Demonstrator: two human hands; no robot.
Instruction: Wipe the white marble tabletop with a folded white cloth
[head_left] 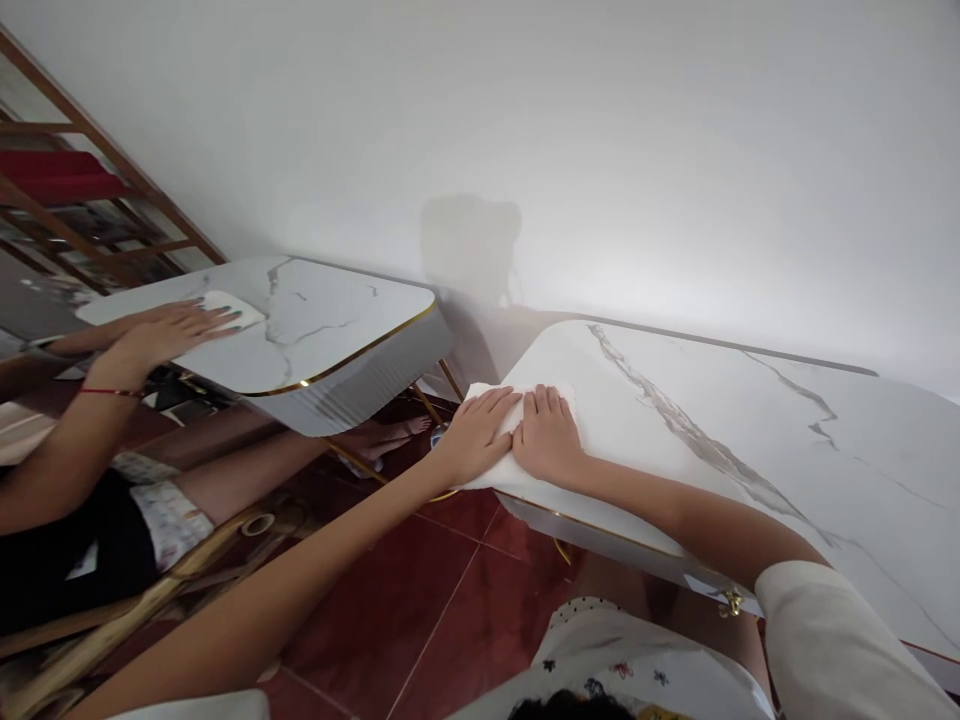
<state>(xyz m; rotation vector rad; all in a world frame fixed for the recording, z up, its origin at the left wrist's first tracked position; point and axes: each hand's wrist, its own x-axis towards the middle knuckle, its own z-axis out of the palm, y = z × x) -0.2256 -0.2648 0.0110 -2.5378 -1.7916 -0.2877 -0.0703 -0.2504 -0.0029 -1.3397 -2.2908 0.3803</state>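
- Head view: both of the person's hands lie flat, palms down and fingers straight, side by side on a folded white cloth [481,392]. The left hand [476,437] and the right hand [547,438] touch along the thumbs, and neither one pinches anything.
- The cloth sits on the near corner of a marble-topped table [750,410], right at the rounded, gold-trimmed edge.
- Risk, as a judgement: the top looks smooth and the cloth is so close to the corner that a push toward the edge could slide it off onto the red tile floor [420,600]. Uneven pressure from the two palms could also bunch or skew the fold.
- At the left, a co-worker's hand [169,330] rests flat on a second white cloth [241,306] on a smaller marble table [330,320], well apart from the person's own hands.
- Containers: the only holder in sight is a wooden rack [112,160] at the far left, with something red [60,175] lying on it. What the red thing is cannot be told.
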